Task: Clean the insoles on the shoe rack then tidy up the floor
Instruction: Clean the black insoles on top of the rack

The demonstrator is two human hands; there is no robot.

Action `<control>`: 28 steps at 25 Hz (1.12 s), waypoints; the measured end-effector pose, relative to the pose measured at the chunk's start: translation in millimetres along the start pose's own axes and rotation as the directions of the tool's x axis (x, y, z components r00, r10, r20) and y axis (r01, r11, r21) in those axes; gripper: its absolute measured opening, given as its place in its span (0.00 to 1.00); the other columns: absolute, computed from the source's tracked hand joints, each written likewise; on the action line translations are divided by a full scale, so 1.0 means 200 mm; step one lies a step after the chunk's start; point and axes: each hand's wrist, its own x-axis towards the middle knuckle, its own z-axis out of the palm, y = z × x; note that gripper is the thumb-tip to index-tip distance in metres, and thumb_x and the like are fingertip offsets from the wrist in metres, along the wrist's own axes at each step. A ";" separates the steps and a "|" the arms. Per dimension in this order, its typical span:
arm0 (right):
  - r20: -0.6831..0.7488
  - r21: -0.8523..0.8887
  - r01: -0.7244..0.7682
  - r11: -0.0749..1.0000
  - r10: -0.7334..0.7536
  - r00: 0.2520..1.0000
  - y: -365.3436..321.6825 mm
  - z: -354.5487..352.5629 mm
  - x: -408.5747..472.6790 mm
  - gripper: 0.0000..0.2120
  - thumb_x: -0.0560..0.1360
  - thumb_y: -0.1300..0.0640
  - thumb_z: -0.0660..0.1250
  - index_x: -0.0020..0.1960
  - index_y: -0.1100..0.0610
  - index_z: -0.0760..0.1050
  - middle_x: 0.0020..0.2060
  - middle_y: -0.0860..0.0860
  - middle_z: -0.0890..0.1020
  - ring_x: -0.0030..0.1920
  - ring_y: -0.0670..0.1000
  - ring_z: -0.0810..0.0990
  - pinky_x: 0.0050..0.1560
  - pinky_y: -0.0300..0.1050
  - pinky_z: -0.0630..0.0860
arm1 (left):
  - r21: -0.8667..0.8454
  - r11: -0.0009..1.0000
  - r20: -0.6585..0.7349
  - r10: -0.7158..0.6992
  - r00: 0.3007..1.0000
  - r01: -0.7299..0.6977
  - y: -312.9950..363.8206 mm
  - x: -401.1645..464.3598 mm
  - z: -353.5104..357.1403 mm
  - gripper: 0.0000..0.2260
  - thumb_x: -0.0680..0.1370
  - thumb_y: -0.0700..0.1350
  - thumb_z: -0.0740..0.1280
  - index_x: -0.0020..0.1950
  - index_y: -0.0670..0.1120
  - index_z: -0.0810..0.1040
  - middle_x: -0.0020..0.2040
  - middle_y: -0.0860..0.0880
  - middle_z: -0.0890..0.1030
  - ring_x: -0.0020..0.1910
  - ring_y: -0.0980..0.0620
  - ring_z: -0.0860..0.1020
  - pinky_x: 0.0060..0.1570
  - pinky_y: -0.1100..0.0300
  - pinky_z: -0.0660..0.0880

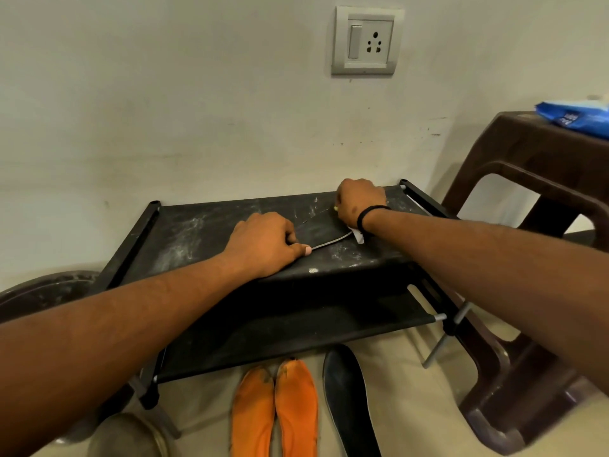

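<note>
A black insole (321,227) lies on the dusty top shelf of the black shoe rack (184,232). My left hand (263,242) presses down on its near end, thumb and fingers on the thin edge. My right hand (359,202) is closed on a white wipe (358,235) at the insole's far end, by the rack's back right corner. Two orange insoles (275,410) lie side by side on the floor in front of the rack. A second black insole (349,400) lies just right of them.
A brown plastic stool (534,179) stands right of the rack with a blue wipes pack (576,118) on it. A dark round basin (43,291) sits at the left. A wall socket (367,41) is above. A round greyish object (131,437) lies at the bottom left.
</note>
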 end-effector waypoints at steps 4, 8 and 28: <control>0.051 0.203 0.045 0.978 -0.057 0.997 -0.05 0.00 -0.03 0.04 0.75 0.59 0.68 0.48 0.56 0.81 0.45 0.54 0.84 0.46 0.56 0.81 0.53 0.52 0.80 | 0.024 1.000 -0.006 -0.002 1.000 0.002 0.00 0.01 0.00 0.15 0.74 0.64 0.70 0.38 0.53 0.79 0.41 0.56 0.80 0.45 0.54 0.77 0.57 0.44 0.75; 0.188 0.389 0.270 0.881 -0.363 0.912 -0.09 -0.05 -0.21 0.04 0.74 0.62 0.71 0.46 0.59 0.84 0.41 0.49 0.84 0.42 0.46 0.81 0.48 0.38 0.78 | 0.042 0.999 0.000 0.003 1.000 -0.003 0.00 -0.01 0.00 0.15 0.73 0.64 0.71 0.36 0.54 0.78 0.41 0.56 0.79 0.44 0.54 0.76 0.57 0.43 0.75; 0.054 0.054 0.138 0.989 -0.141 0.988 0.17 -0.03 -0.14 0.06 0.74 0.59 0.66 0.46 0.53 0.81 0.46 0.53 0.84 0.48 0.56 0.81 0.56 0.55 0.78 | 0.098 0.995 0.138 0.013 0.990 -0.027 0.00 -0.01 -0.02 0.21 0.75 0.66 0.67 0.67 0.64 0.76 0.66 0.48 0.73 0.67 0.42 0.69 0.67 0.42 0.67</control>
